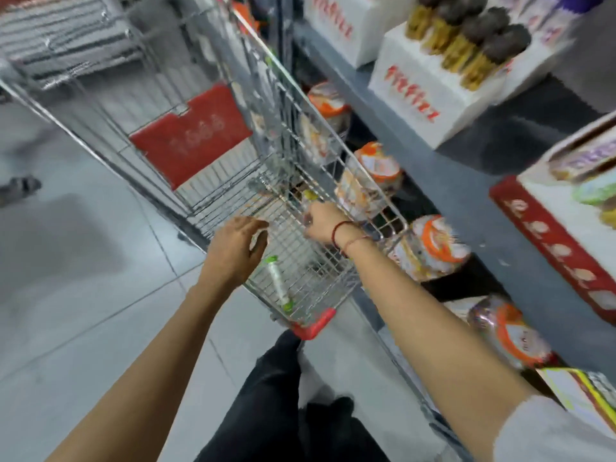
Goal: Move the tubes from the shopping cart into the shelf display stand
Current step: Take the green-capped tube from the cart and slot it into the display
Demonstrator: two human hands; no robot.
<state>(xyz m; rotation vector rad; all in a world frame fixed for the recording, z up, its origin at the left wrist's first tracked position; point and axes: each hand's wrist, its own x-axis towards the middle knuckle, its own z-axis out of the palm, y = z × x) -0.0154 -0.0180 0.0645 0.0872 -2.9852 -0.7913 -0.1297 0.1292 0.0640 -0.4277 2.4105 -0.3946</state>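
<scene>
A wire shopping cart [333, 155] stands beside the shelf. One white tube with green ends [278, 282] lies on the cart floor near its front red corner. My left hand [233, 248] hovers just above that tube with its fingers cupped. A pale patch shows under the fingertips, and blur hides whether anything is held. My right hand [321, 221] reaches into the cart by its right wall. Its fingers curl around a tube whose yellow-green end [310, 195] sticks out past them.
A red flap [190, 138] hangs inside the cart. To the right, a grey shelf [443, 168] holds white boxes [430, 91] above and orange-lidded jars [376, 171] below, close to the cart wall. Grey tiled floor [83, 261] lies to the left. My dark trouser legs [283, 411] are below.
</scene>
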